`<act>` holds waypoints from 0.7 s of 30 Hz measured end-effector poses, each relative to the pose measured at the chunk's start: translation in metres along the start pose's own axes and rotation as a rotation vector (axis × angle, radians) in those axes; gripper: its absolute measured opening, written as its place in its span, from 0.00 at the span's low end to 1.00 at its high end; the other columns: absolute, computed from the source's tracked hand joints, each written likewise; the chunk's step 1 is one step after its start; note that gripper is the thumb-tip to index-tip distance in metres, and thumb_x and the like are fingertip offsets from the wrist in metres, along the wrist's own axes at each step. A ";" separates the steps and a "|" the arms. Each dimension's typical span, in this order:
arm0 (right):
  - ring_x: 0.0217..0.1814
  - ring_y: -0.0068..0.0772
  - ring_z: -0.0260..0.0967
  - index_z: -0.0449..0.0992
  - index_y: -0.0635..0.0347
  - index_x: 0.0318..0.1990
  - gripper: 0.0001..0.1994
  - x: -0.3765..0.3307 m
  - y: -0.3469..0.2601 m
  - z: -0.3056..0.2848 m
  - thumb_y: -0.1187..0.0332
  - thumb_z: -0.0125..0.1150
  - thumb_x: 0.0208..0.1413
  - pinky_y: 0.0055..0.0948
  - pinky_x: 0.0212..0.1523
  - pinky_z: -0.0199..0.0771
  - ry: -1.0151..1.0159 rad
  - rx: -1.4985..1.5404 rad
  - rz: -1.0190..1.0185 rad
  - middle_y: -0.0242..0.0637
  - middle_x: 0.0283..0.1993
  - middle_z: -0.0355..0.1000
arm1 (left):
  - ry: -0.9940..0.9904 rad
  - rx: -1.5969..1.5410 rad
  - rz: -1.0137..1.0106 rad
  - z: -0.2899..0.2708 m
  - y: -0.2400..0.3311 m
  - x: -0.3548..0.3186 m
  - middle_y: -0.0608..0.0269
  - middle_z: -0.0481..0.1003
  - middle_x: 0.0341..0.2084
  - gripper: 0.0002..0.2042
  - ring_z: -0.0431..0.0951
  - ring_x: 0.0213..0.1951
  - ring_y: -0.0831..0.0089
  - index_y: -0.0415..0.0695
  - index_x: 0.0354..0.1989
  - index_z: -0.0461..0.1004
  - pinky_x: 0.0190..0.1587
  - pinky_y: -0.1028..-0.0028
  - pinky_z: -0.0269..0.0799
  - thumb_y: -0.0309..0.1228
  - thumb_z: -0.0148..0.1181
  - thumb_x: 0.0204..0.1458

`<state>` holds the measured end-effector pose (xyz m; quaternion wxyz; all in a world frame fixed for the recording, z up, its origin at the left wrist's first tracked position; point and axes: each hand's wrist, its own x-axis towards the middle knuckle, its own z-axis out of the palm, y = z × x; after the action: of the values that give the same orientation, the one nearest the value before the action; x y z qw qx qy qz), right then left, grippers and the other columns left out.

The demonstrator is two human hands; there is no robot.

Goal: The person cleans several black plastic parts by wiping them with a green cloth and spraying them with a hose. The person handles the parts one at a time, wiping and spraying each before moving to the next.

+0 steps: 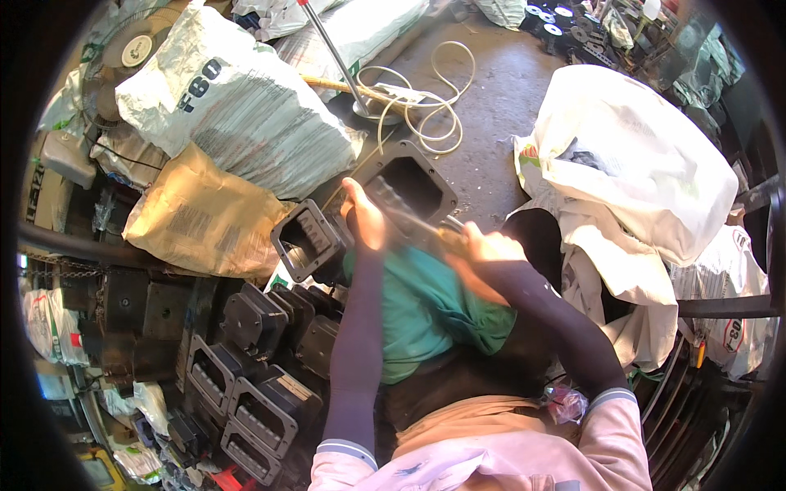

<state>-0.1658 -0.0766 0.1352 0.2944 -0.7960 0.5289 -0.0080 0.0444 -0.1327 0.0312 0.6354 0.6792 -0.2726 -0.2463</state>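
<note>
My left hand, thumb up, is closed on the edge of a black plastic box-shaped housing with a flanged rim and a deep rectangular opening. My right hand is closed round a thin, blade-like tool, smeared by motion, which points toward the housing; its exact kind does not show. Beside my left wrist is another black housing, its opening showing a row of ridges. A green cloth lies over my lap beneath both hands.
Several similar black housings are stacked at lower left. A tan paper sack and a white sack lie at far left. Pale looped tubing rests on the floor near a metal pole. At right stands a large white bag.
</note>
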 end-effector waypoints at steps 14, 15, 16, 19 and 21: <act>0.33 0.41 0.78 0.68 0.62 0.48 0.17 -0.008 0.056 0.006 0.58 0.58 0.61 0.39 0.34 0.77 0.004 0.178 0.199 0.47 0.31 0.77 | 0.143 0.208 -0.066 -0.003 0.002 0.004 0.38 0.78 0.39 0.37 0.76 0.44 0.47 0.29 0.43 0.77 0.51 0.59 0.67 0.60 0.38 0.64; 0.32 0.36 0.78 0.68 0.63 0.48 0.17 -0.012 0.064 0.006 0.60 0.59 0.61 0.36 0.32 0.77 0.004 0.323 0.197 0.44 0.30 0.77 | 0.115 0.181 -0.152 -0.004 0.002 0.004 0.38 0.77 0.42 0.38 0.76 0.46 0.48 0.29 0.46 0.75 0.53 0.60 0.67 0.60 0.37 0.64; 0.29 0.22 0.74 0.70 0.63 0.47 0.14 -0.012 0.072 0.008 0.64 0.60 0.60 0.26 0.29 0.74 0.081 0.460 0.222 0.38 0.28 0.75 | 0.085 0.151 -0.235 -0.006 0.002 0.005 0.38 0.77 0.45 0.38 0.76 0.48 0.49 0.29 0.49 0.74 0.54 0.61 0.66 0.61 0.36 0.64; 0.30 0.26 0.74 0.70 0.63 0.49 0.17 -0.011 0.086 0.021 0.61 0.61 0.60 0.29 0.32 0.75 0.126 0.667 0.323 0.39 0.32 0.76 | 0.042 -0.007 -0.116 -0.009 -0.005 0.007 0.40 0.75 0.49 0.40 0.75 0.50 0.54 0.29 0.57 0.69 0.56 0.64 0.65 0.62 0.34 0.64; 0.33 0.34 0.77 0.69 0.63 0.52 0.22 -0.011 0.086 0.033 0.57 0.62 0.58 0.32 0.37 0.76 0.081 0.410 0.327 0.40 0.33 0.77 | -0.042 -0.094 -0.056 -0.015 -0.013 0.009 0.42 0.75 0.50 0.42 0.75 0.51 0.56 0.30 0.61 0.66 0.57 0.65 0.65 0.63 0.32 0.64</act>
<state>-0.2317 -0.0748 0.0703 0.4255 -0.6226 0.6492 -0.0993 0.0613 -0.1272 0.0194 0.6535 0.6507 -0.2551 -0.2906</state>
